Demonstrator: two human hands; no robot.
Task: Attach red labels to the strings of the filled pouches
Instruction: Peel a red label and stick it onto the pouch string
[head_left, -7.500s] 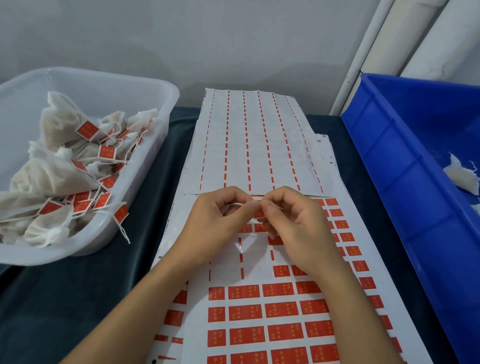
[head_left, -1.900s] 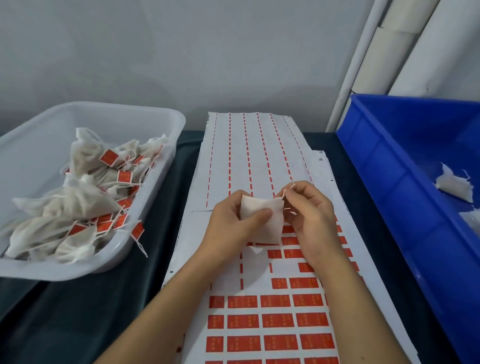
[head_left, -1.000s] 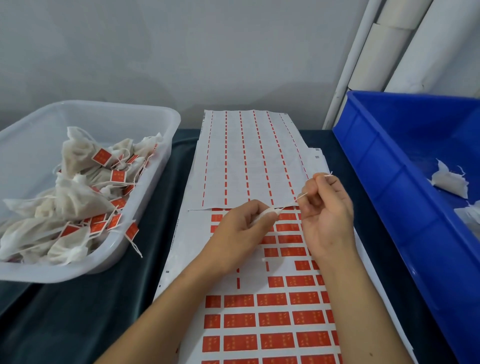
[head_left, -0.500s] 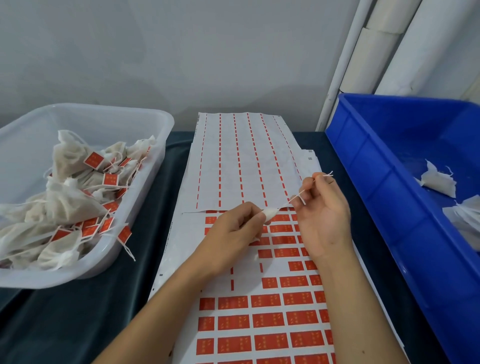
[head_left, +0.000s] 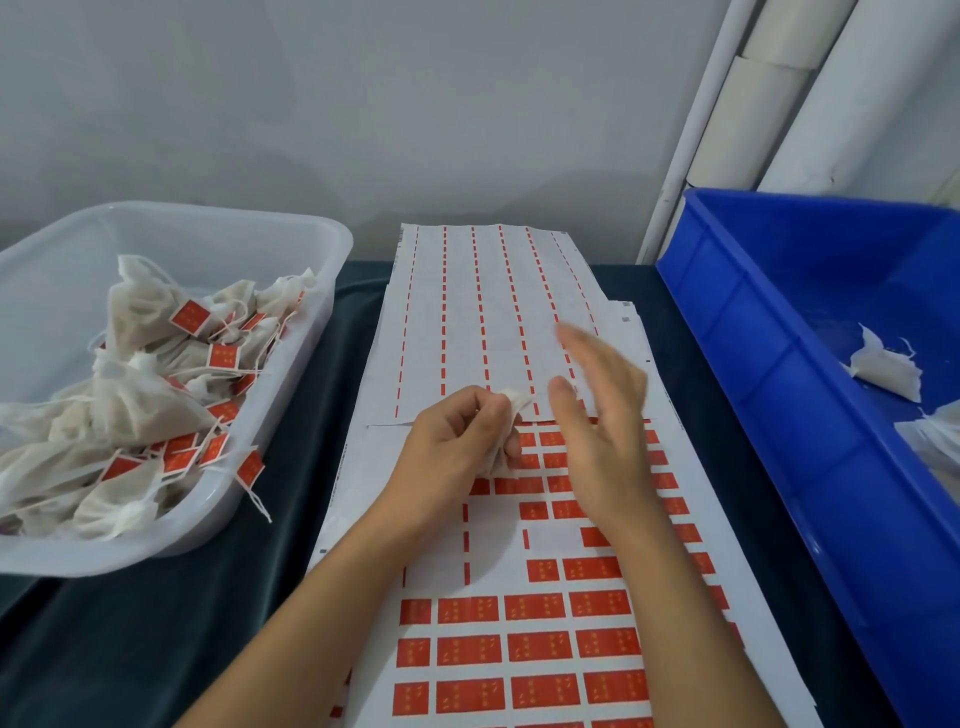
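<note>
The pouch (head_left: 496, 447) sits bunched in the left hand (head_left: 457, 447), whose grip is clenched round it over the middle of the label sheet (head_left: 519, 644). The right hand (head_left: 597, 426) hangs just beside it, blurred, fingers spread and released — holding nothing. I can't make out the string; if it has slipped loose, it would need finding again before a label could go on — it might snag.

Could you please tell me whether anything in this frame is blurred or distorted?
In the head view, the right hand is smeared by motion blur; the left hand gripping the pouch stays sharp; the wide lens bows the blue bin and the wall pipes.
</note>
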